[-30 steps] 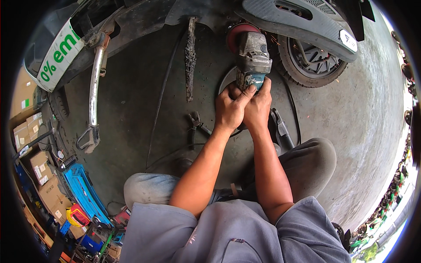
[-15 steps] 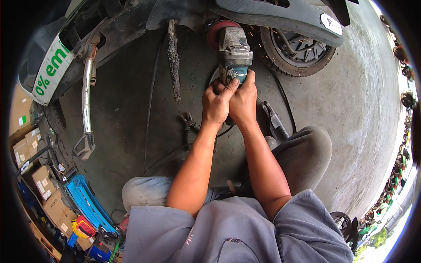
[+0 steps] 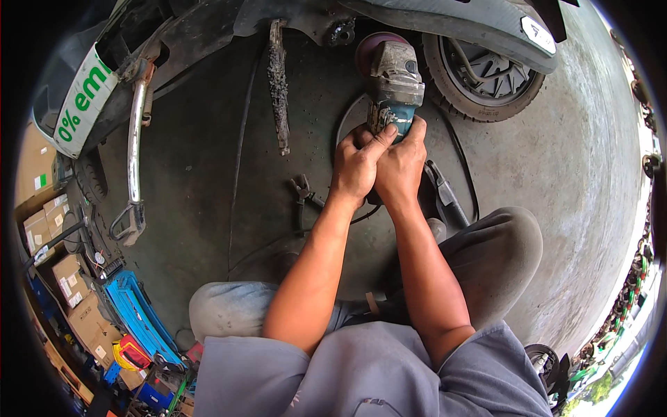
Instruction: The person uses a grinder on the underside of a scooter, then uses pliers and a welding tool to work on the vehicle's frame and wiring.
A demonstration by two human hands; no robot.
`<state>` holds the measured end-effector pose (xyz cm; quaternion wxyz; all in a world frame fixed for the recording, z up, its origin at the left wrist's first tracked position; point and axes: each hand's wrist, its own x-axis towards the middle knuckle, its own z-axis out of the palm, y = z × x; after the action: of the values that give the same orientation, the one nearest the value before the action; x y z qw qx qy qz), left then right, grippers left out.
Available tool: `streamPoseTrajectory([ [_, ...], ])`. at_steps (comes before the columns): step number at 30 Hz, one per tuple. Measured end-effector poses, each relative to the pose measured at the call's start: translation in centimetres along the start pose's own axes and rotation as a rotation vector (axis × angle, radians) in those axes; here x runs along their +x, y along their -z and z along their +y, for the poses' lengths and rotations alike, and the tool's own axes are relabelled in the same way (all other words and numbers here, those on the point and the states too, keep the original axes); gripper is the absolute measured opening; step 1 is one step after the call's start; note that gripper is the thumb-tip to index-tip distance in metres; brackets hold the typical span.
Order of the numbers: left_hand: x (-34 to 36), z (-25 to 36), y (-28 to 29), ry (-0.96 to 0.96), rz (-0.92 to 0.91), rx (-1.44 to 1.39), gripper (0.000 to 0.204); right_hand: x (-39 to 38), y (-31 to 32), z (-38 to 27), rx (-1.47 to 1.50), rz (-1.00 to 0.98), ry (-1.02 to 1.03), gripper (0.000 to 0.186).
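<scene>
My left hand [image 3: 354,167] and my right hand [image 3: 401,167] are wrapped together round a worn teal and grey angle grinder [image 3: 392,80]. Its reddish disc [image 3: 366,52] sits beside a dark bracket with a round hole [image 3: 340,31] on the underside of a scooter; whether they touch, I cannot tell. A wheel [image 3: 486,80] with a grey rim is to the right of the grinder, under a long grey panel [image 3: 458,28]. A crusted metal bar [image 3: 278,90] hangs to the left.
A metal stand [image 3: 135,160] hangs at left. Cables [image 3: 238,167], pliers [image 3: 301,189] and a long dark tool [image 3: 448,198] lie on the concrete floor [image 3: 570,174] around my crossed legs. Cardboard boxes [image 3: 87,320] and blue plastic panels [image 3: 132,313] line the left side.
Orange sparks seen earlier beside the disc no longer show. Compared with half a second ago, the grinder has shifted slightly right, uncovering more of the bracket; both hands still grip it.
</scene>
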<state>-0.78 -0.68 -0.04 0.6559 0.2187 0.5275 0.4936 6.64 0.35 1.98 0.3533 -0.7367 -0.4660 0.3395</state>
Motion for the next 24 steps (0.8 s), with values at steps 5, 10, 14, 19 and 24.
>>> streamPoseTrajectory([
  [5,-0.6,1.0,0.2,-0.02,-0.018,0.016,0.03,-0.6,-0.5,0.1,0.077,0.016,0.002,0.059],
  [10,-0.9,1.6,0.2,0.03,-0.004,0.092,0.03,-0.8,-0.9,0.7,0.126,-0.001,0.013,0.059],
  [14,-0.5,1.1,0.5,0.015,-0.017,0.019,0.035,-0.5,-1.0,0.9,0.14,-0.011,0.021,0.06],
  [19,-0.1,0.8,1.0,0.001,-0.053,-0.012,0.036,-0.2,-1.5,1.0,0.117,-0.003,0.063,0.059],
  [24,0.2,0.4,1.4,-0.028,-0.076,0.007,0.036,-0.1,-1.7,1.0,0.076,-0.022,0.077,0.059],
])
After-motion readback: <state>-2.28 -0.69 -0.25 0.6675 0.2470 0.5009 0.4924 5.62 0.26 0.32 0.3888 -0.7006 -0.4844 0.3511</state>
